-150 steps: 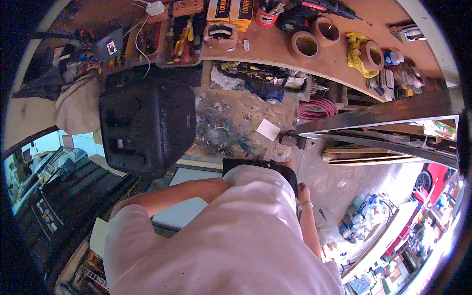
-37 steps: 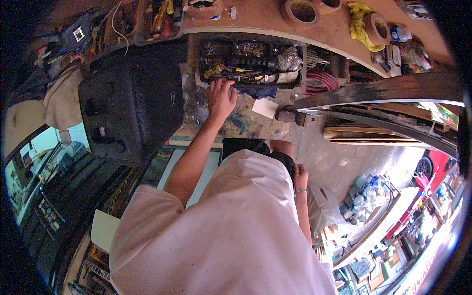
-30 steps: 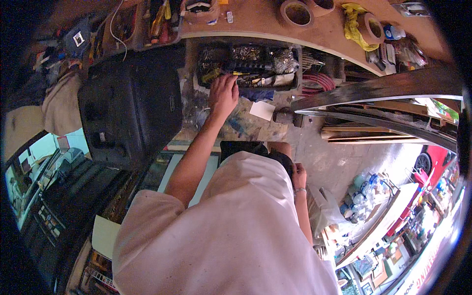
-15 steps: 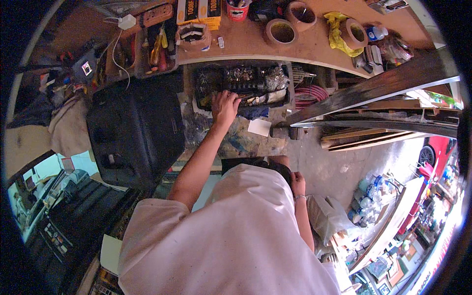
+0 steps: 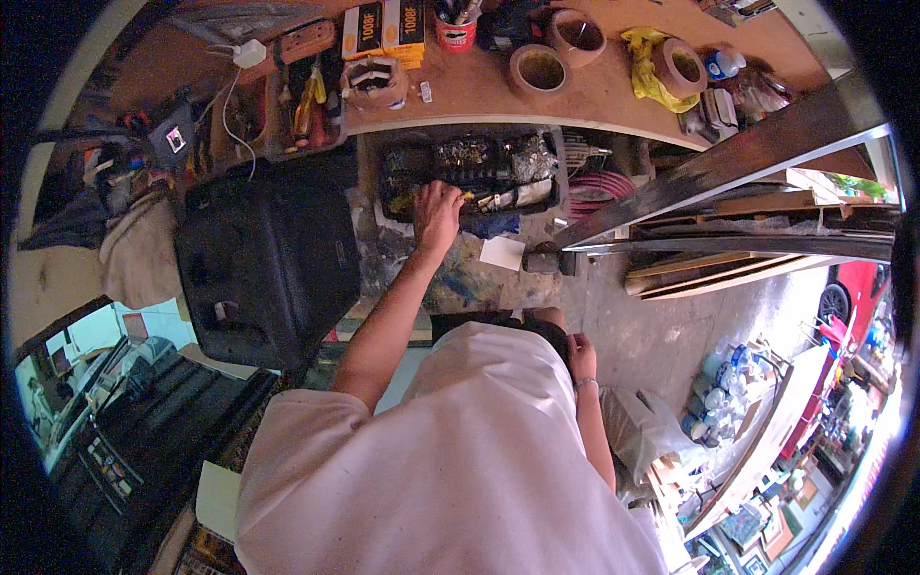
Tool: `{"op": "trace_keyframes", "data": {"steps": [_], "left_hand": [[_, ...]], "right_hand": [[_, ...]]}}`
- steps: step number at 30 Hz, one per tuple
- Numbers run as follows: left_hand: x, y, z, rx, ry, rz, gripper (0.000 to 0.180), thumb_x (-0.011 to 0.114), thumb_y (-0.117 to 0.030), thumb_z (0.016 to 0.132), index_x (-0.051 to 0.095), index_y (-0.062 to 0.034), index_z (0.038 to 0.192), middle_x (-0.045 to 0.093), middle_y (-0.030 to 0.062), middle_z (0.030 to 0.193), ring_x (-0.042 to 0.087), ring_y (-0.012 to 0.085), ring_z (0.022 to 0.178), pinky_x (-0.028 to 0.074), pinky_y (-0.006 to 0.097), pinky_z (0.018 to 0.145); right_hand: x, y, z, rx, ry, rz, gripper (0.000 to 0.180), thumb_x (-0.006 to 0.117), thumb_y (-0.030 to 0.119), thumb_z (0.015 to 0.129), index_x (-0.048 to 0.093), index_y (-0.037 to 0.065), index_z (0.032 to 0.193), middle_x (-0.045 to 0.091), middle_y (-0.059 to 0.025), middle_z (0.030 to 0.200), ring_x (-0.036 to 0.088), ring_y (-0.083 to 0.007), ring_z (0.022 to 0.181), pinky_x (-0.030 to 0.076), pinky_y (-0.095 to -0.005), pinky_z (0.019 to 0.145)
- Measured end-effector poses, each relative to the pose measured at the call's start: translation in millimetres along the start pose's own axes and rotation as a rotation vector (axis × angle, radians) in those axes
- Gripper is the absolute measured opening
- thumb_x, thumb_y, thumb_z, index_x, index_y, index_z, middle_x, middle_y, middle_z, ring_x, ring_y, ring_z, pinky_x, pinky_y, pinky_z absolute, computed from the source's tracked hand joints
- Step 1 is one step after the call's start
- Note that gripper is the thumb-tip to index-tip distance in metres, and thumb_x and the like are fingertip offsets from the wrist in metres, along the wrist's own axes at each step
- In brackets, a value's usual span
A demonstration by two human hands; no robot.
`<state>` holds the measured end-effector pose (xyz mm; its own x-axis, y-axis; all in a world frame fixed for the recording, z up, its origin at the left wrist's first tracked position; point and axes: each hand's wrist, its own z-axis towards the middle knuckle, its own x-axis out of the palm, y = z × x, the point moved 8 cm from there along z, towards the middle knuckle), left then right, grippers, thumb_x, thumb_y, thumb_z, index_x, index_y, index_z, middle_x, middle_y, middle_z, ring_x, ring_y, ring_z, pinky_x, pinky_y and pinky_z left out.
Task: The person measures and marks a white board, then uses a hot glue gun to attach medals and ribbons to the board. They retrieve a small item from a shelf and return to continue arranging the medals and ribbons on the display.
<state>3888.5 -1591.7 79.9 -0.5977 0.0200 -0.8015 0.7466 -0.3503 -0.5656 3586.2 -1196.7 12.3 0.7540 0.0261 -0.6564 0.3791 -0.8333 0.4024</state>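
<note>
My left hand (image 5: 439,209) reaches down into an open drawer (image 5: 562,196) below the bench top. Its fingers are curled, and a yellow piece shows beside the fingertips; what kind of thing it is I cannot make out. Around the hand, compartments hold small metal parts (image 5: 465,153), a crumpled clear plastic bag (image 5: 530,158) and long pale tools (image 5: 517,195). Low at my right side, by my dark shorts, my right hand (image 5: 581,358) is closed, its inner side hidden.
A large black case (image 5: 268,268) stands left of the drawer. Metal beams (image 5: 728,158) slant across on the right, near a coiled red hose (image 5: 599,195). Tape rolls (image 5: 539,71), yellow-black boxes (image 5: 383,29) and a red can (image 5: 456,34) sit on the bench (image 5: 470,94).
My left hand has shifted slightly within the drawer; a yellow piece now shows beside its fingers where an orange-red one showed before. The view has tilted a little. My right hand stays put.
</note>
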Motion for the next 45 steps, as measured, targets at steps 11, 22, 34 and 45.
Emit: {"op": "trace_keyframes", "data": {"steps": [11,22,34,45], "left_hand": [[-121.3,-166.4,-20.7,-0.346,0.225,-1.328,0.014,0.068,-0.012,0.101,0.063,0.0001,0.108,0.069,0.0050,0.099,0.067,0.0121,0.093,0.056,0.030,0.084],[-154.8,-330.1,-57.4,-0.105,0.159,-0.898,0.012,0.075,-0.010,0.093,0.069,0.0003,0.094,0.068,0.0062,0.084,0.066,0.0134,0.078,0.053,0.029,0.072],[-119.8,-414.5,-90.5,-0.043,0.117,-0.612,0.009,0.073,-0.008,0.090,0.068,-0.0016,0.088,0.065,0.0077,0.076,0.063,0.0181,0.071,0.047,0.032,0.064],[-84.2,-458.6,-94.2,0.043,0.351,-0.578,0.008,0.073,-0.007,0.091,0.069,-0.0009,0.094,0.068,0.0107,0.088,0.067,0.0245,0.077,0.052,0.036,0.068]], "right_hand": [[-127.5,299.2,-68.3,-0.630,0.104,0.514,0.019,0.063,0.017,0.103,0.067,-0.001,0.105,0.071,-0.0102,0.092,0.066,-0.0149,0.082,0.053,-0.0319,0.071],[-245.9,336.9,-134.4,-1.136,0.212,0.567,0.008,0.071,0.005,0.094,0.064,0.001,0.098,0.062,-0.0083,0.085,0.060,-0.0184,0.074,0.050,-0.0304,0.068],[-299.0,251.6,-132.3,-1.335,0.084,0.609,0.010,0.070,-0.003,0.089,0.065,0.001,0.096,0.064,-0.0120,0.088,0.060,-0.0284,0.075,0.050,-0.0349,0.067],[-330.7,201.4,-112.9,-1.180,0.204,0.479,0.009,0.072,0.005,0.092,0.066,0.001,0.098,0.062,-0.0119,0.086,0.060,-0.0281,0.071,0.050,-0.0355,0.064]]}}
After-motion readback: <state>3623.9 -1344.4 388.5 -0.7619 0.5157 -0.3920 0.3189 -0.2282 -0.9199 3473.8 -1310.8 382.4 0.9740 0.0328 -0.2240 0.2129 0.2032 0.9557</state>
